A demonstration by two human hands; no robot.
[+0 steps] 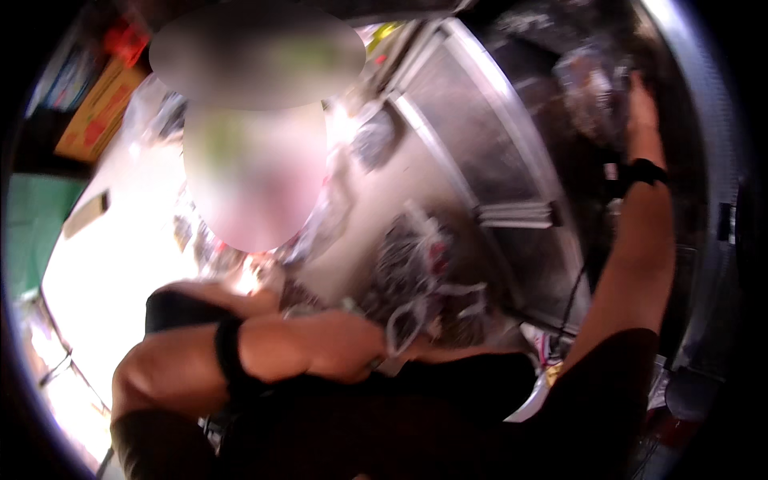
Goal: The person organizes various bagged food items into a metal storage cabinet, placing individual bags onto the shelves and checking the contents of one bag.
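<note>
My left hand (340, 356), with a black band on its wrist, is folded across my body and closed on the white loop handles of a dark patterned plastic bag (424, 276) that hangs in front of me. My right arm stretches up to the right, a black band on the wrist. My right hand (640, 104) reaches into the dark inside of a steel cabinet and touches a clear plastic bag (588, 84) there. Its fingers are too blurred to show a grip.
The cabinet's stainless steel door (480, 136) stands open, with a bar handle (518, 214). Another person, blurred, stands at the upper left beside a bright white table (112, 264). An orange cardboard box (96, 112) lies at the far left. Cluttered items sit low on the right.
</note>
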